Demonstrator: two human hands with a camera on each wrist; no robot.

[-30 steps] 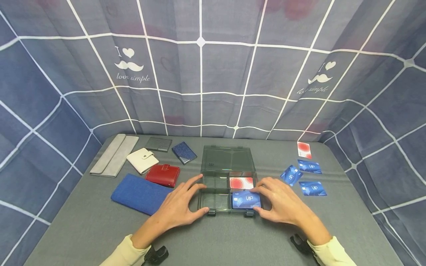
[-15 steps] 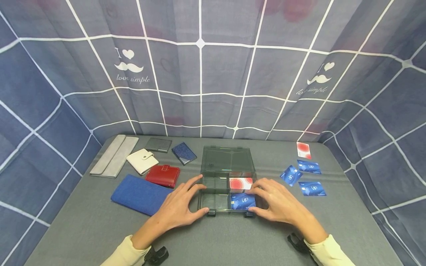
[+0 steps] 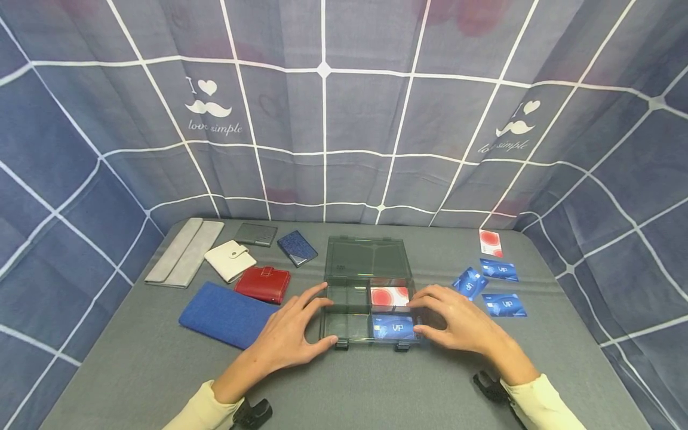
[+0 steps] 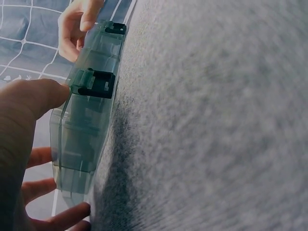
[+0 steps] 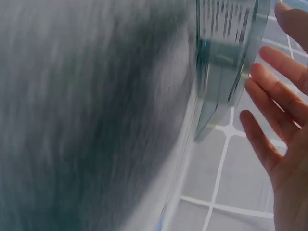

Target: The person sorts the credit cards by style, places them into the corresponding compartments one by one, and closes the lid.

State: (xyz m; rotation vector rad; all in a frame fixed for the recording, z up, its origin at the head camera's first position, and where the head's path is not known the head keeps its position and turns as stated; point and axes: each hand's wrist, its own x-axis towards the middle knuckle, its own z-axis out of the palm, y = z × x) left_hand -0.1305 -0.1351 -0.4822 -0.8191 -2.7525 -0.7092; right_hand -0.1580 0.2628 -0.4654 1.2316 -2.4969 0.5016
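In the head view my left hand steadies a translucent dark-green compartment box. Its thumb is at the front rim near a latch and its fingers are along the left side. My right hand is at the box's right edge, fingers loosely extended with nothing between them. A blue VIP card lies in the front right compartment, close to the right fingertips. Behind it, a red-and-white card occupies the back right compartment. The lid is folded back.
Right of the box lie a red-and-white card and three blue VIP cards. To the left are a blue pouch, red wallet, cream wallet, grey wallet, dark card holder and navy card holder.
The blue VIP card has settled into the front right compartment. My right hand has let go of it and drawn back to the right. The left hand has stayed put.
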